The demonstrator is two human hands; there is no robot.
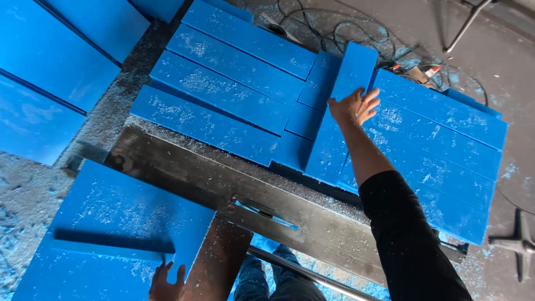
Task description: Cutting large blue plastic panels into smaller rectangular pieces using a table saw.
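Observation:
My right hand (353, 107) reaches forward and lies flat, fingers spread, on a long narrow blue plastic strip (341, 111) that lies crosswise between two groups of blue strips. My left hand (165, 283) is at the bottom edge of the view, fingers on the near corner of a large blue sheet (120, 223) that rests on a dark metal saw table (184, 170). A blade slot (266, 214) shows in the table between my arms. White shavings dust every blue surface.
Stacked blue strips lie at the left (223, 72) and at the right (446, 139) of the crosswise strip. More blue sheets (50, 61) lie at the far left. Black cables (334, 30) coil on the floor behind. A stand base (518, 242) sits at the right.

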